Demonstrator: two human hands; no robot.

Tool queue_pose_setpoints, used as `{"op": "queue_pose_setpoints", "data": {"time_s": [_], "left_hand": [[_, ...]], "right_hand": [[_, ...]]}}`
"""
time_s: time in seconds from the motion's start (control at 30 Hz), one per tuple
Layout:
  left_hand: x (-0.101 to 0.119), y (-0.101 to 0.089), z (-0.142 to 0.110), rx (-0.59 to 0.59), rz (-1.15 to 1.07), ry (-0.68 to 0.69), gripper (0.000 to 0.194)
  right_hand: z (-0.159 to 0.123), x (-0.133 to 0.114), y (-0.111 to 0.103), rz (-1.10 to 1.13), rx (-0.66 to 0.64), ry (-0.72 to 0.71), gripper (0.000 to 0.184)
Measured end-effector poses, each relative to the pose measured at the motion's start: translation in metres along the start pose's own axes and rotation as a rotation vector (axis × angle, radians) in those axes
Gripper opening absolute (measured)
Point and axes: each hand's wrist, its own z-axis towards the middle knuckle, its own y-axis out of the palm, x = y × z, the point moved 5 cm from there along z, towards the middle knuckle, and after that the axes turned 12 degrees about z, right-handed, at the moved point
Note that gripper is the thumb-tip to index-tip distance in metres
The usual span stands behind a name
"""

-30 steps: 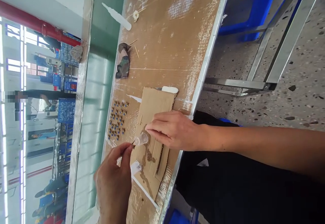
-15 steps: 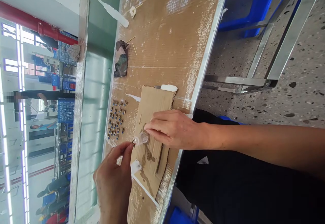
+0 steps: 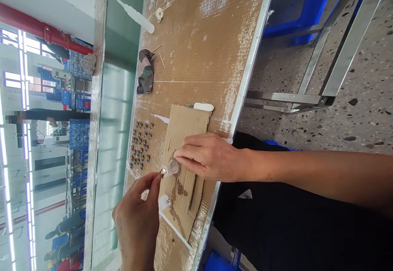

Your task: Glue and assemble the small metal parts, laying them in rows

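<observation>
Fingertips of the left hand [image 3: 139,215] were clamped on a small metal part [image 3: 161,175], holding it at the far, slightly left end of a clear cup [image 3: 172,167]; whether the two touched could not be told. The cup's long axis ran from near to far, its narrow end towards the part, above the cardboard piece [image 3: 188,129]. The right hand [image 3: 211,156] was just beside the cup on its right, fingers curled and close together; whether they pinched anything could not be told. Its forearm reached in from the near side, almost level, back of the hand up, while the left arm came from the left with the wrist bent and the pinch turned to the right. Both hands were thus close to the cup, one on either side. A second clear cup [image 3: 165,201] sat to the left on the cardboard, and a toothpick [image 3: 169,144] lay on it to the right. Farther off and to the right, small blue-and-brass pieces [image 3: 141,142] stood in loose rows, with a camouflage cloth [image 3: 145,74] beyond them to the right.
</observation>
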Motion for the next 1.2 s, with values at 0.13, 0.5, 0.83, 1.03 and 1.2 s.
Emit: {"op": "queue_pose_setpoints", "data": {"time_s": [0.13,0.5,0.83,1.03,1.2], "left_hand": [[0.0,0.0,0.0,-0.006,0.014,-0.017,0.021],[-0.016,-0.002,-0.008,0.014,-0.131,-0.107,0.02],[-0.097,0.025,-0.087,0.075,-0.641,-0.591,0.029],[-0.151,0.057,-0.138,0.104,-0.678,-0.773,0.035],[-0.164,0.075,-0.164,0.085,-0.536,-0.813,0.036]], "right_hand": [[0.0,0.001,0.001,0.01,-0.02,0.022,0.031],[0.0,0.0,-0.002,0.033,0.012,-0.004,0.027],[-0.003,-0.004,-0.001,0.055,0.013,0.003,0.021],[-0.005,-0.012,0.0,-0.043,-0.016,-0.012,0.013],[-0.006,-0.016,0.002,-0.157,-0.029,-0.021,0.012]]}}
